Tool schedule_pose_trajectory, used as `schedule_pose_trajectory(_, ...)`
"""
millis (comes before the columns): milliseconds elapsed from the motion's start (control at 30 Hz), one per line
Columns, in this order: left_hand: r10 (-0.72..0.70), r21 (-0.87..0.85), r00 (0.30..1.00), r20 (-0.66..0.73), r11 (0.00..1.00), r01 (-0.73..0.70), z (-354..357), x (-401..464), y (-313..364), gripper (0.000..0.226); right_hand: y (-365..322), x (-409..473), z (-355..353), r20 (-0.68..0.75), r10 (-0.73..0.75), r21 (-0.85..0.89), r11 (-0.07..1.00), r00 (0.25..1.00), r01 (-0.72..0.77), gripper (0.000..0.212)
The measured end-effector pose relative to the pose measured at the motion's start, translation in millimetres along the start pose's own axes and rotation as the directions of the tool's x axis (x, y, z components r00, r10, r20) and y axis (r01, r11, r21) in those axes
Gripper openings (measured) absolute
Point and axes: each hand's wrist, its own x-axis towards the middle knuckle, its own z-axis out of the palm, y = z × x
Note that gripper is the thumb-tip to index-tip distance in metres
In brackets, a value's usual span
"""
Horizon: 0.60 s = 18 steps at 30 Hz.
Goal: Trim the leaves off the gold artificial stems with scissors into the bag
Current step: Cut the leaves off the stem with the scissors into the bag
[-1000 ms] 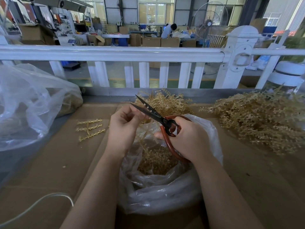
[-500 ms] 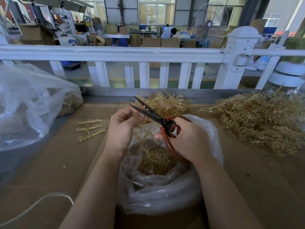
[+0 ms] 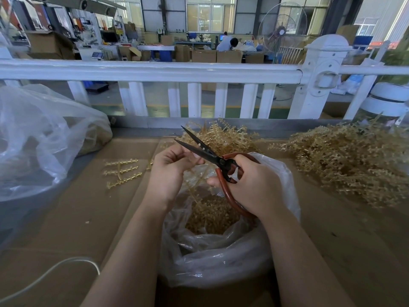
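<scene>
Trim in progress, both hands over bag point(image 3: 221, 258).
L hand point(image 3: 170, 171) fingers curled, pinching gold stem point(image 3: 199, 180) hanging into bag; R hand point(image 3: 254, 185) gripping red-handled scissors point(image 3: 212, 155), blades apart just above L fingertips; untrimmed stem pile point(image 3: 349, 165) far R.

Gold stem point(image 3: 195, 185) over open clear bag point(image 3: 221, 258) — black scissors point(image 3: 205, 151), red handles, blades apart.

Red-handled black scissors point(image 3: 212, 159), gold stems point(image 3: 354, 165), white railing point(image 3: 155, 70)
</scene>
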Motion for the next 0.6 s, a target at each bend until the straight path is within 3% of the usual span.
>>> schedule_pose_trajectory(200, -0.008, 0.013, 1.0, -0.002, 1.0, 0.008, 0.3, -0.4, 0.2, 0.022, 1.5, 0.1, 1.1, -0.004, -0.004, 0.001, 1.0, 1.0, 0.004, 0.06)
schedule_pose_trajectory(467, -0.006, -0.044, 1.0, 0.025, 0.999, 0.007, 1.1, -1.4, 0.3, 0.01, 2.4, -1.8, 3.2, -0.035, -0.016, 0.041, 0.999, 0.999, 0.017, 0.057)
schedule_pose_trajectory(600, -0.007, -0.075, 1.0, 0.027, 0.997, 0.009, 0.9, -0.9, 0.5, 0.007, 2.0, -1.8, 3.1, -0.052, -0.019, 0.026, 0.999, 0.998, 0.02, 0.067)
